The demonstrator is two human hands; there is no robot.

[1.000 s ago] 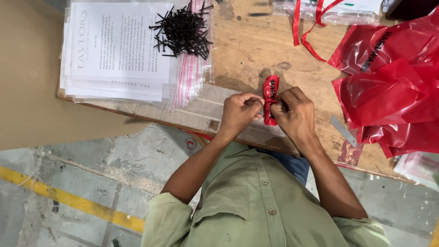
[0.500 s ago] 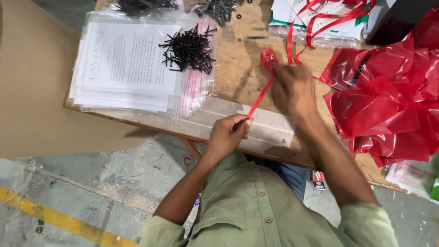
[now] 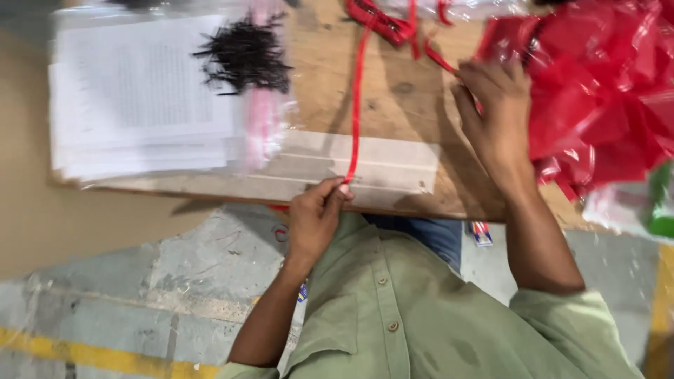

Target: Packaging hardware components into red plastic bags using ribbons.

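My left hand (image 3: pixel 314 217) pinches the near end of a long red ribbon (image 3: pixel 357 98) at the front edge of the wooden table (image 3: pixel 407 133). The ribbon runs straight away from me to a bunch of red ribbon loops (image 3: pixel 382 21) at the far side. My right hand (image 3: pixel 495 119) lies flat further out on the table, its fingers touching another red strand beside the heap of red plastic bags (image 3: pixel 604 91). Whether it grips that strand I cannot tell.
A stack of printed sheets in clear plastic sleeves (image 3: pixel 147 98) lies at the table's left, with a pile of thin black ties (image 3: pixel 242 56) on it. Pale tape strip (image 3: pixel 365 165) runs along the front edge. Concrete floor with a yellow line (image 3: pixel 84 351) lies below.
The ribbon has been drawn out to full length: my left hand holds its near end at the table edge, while my right hand has moved right and away, to the red bags.
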